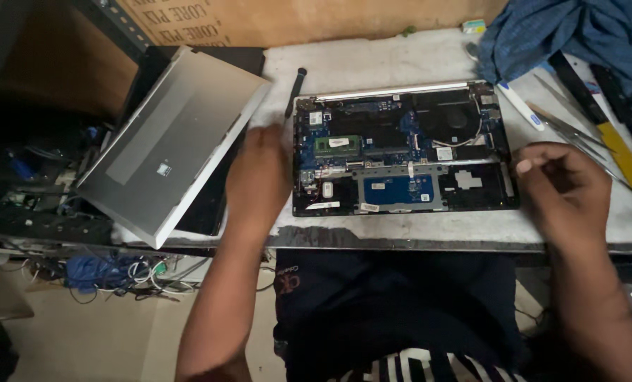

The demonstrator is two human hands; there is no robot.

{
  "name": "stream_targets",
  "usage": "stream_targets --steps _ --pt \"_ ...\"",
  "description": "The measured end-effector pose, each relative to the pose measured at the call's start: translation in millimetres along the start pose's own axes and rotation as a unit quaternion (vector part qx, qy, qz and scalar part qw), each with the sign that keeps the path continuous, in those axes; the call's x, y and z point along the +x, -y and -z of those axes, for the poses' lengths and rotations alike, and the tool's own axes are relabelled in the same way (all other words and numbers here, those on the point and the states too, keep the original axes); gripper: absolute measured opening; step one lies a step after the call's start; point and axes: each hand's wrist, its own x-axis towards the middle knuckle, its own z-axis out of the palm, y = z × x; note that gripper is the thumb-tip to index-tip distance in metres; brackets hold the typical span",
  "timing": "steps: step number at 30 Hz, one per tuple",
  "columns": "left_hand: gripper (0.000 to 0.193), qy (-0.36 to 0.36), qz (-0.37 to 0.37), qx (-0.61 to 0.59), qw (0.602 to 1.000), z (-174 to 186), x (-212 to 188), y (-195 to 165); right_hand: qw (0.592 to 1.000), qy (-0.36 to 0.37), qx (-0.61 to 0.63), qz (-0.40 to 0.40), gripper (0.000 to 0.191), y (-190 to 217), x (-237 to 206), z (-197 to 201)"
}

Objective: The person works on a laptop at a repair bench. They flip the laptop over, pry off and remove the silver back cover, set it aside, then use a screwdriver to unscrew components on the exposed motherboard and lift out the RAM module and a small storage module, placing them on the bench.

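A laptop (401, 152) lies on the white table with its bottom cover off, showing the blue circuit board, a green memory stick and a fan. My left hand (258, 177) is at the laptop's left edge, back of the hand up. Its fingertips are close to the right edge of a tilted silver laptop cover (171, 141), and I cannot tell whether they touch it. My right hand (562, 187) hovers at the laptop's right edge, slightly blurred. Its fingers are curled in and nothing shows in them.
A black slim tool (295, 90) lies left of the laptop's back corner. At the right are a white pen (521, 106), metal tweezers (567, 127), a yellow-handled tool (624, 159) and a blue cloth (578, 32). A black laptop (203, 205) lies under the silver cover. Cables (111, 272) hang below.
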Motion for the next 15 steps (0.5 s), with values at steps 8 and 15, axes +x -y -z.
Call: stream_targets --steps 8,15 --pt "0.01 0.024 0.001 0.102 0.994 -60.2 45.5 35.8 0.999 0.016 -0.033 0.008 0.006 -1.4 8.7 2.3" --pt "0.01 0.003 0.047 0.062 0.997 -71.6 38.8 50.9 0.998 0.008 -0.062 0.003 0.006 -1.0 3.9 -3.3"
